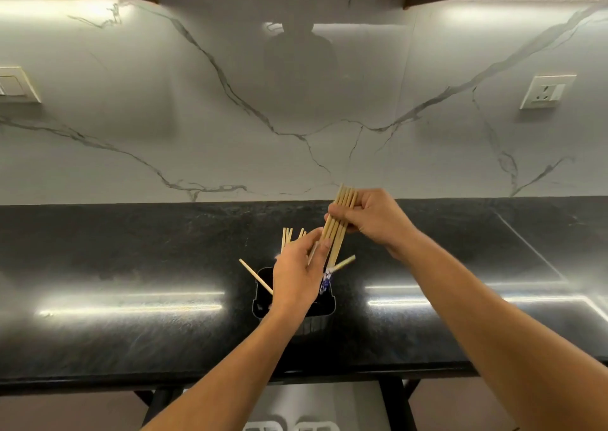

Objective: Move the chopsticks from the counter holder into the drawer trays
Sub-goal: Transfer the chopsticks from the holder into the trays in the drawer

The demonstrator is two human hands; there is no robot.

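A black holder (263, 295) stands on the dark counter (131, 266) with several pale wooden chopsticks (287, 237) leaning out of it, plus one with a blue patterned end (326, 280). My right hand (371, 220) grips a bundle of several chopsticks (339, 224) above and behind the holder, tilted with their tips pointing down toward it. My left hand (297, 272) hovers over the holder's mouth and pinches one thin chopstick between thumb and fingers, right beside the bundle's lower end. The holder's inside is mostly hidden by my left hand.
A marble backsplash (296, 117) rises behind the counter, with a switch plate (13, 85) at left and a socket (546, 91) at right. Below the counter's front edge, white trays (292, 425) show in an open drawer.
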